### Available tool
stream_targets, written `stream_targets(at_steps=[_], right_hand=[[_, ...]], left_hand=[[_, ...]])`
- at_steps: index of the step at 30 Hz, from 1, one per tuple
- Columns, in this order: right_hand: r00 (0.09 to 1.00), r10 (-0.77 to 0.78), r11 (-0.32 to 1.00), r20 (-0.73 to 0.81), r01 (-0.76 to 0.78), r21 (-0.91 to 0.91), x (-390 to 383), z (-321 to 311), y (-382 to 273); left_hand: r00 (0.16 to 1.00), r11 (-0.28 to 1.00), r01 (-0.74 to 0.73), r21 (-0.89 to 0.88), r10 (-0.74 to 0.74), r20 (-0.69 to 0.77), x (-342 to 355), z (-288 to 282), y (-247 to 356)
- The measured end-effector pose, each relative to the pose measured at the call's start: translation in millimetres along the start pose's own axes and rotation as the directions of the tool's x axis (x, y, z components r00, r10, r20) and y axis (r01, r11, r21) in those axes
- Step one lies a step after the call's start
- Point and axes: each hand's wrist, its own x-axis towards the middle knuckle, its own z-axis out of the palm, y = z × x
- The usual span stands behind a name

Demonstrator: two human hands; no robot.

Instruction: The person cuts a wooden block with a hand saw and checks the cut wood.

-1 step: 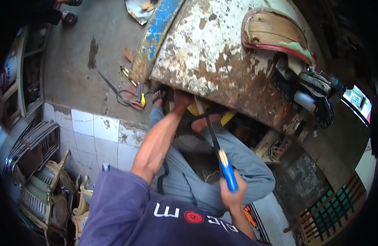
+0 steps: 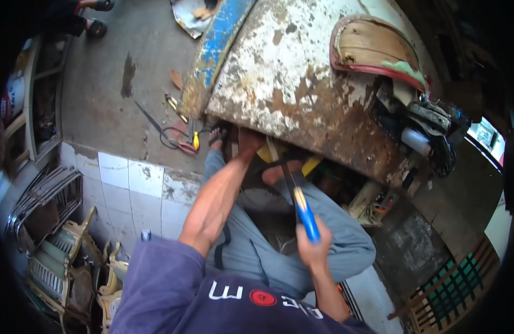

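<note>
My right hand [image 2: 315, 245] is wrapped round the blue and tan handle [image 2: 305, 214] of what looks like a handsaw. Its dark blade [image 2: 290, 181], seen almost edge-on, slants away from me toward the worn tabletop's edge. A narrow pale strip [image 2: 272, 149] lies in line with the blade's far end; its kind I cannot make out. My left hand [image 2: 250, 139] reaches under the near edge of the paint-flaked tabletop [image 2: 257, 94], next to that strip. Its fingers are hidden there. My feet in sandals, one of them [image 2: 282, 171] near the blade, are below the table edge.
Scissors [image 2: 167, 133] and a yellow-handled screwdriver [image 2: 196, 141] lie on the floor at left. A curved wooden piece [image 2: 374, 42] and a black machine [image 2: 424, 119] stand on the tabletop. Carved chair frames [image 2: 67, 250] are stacked at lower left. Another person's foot [image 2: 95, 28] is at far left.
My right hand and the saw have moved forward, toward the tabletop. My left hand stays at the table edge. The whole view has shifted slightly.
</note>
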Motion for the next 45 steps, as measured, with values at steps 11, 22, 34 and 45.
stream_targets(at_steps=[11,22,34,45], right_hand=[[0.988,0.108,0.994,0.112,-0.105,-0.03,-67,-53,-26],[0.994,-0.1,0.99,0.035,0.103,-0.095,6,18,1],[0.996,-0.065,0.995,0.064,0.06,0.077,75,53,11],[0.994,-0.063,0.996,-0.092,0.057,-0.069,130,74,3]], left_hand=[[0.986,0.993,0.065,-0.102,-0.048,0.157,-3,-14,-12],[0.871,0.997,-0.078,-0.019,0.059,-0.488,0,-2,-25],[0.982,0.999,-0.015,0.049,0.005,0.188,-8,16,-6],[0.988,0.999,0.031,-0.019,-0.028,0.151,18,-1,16]])
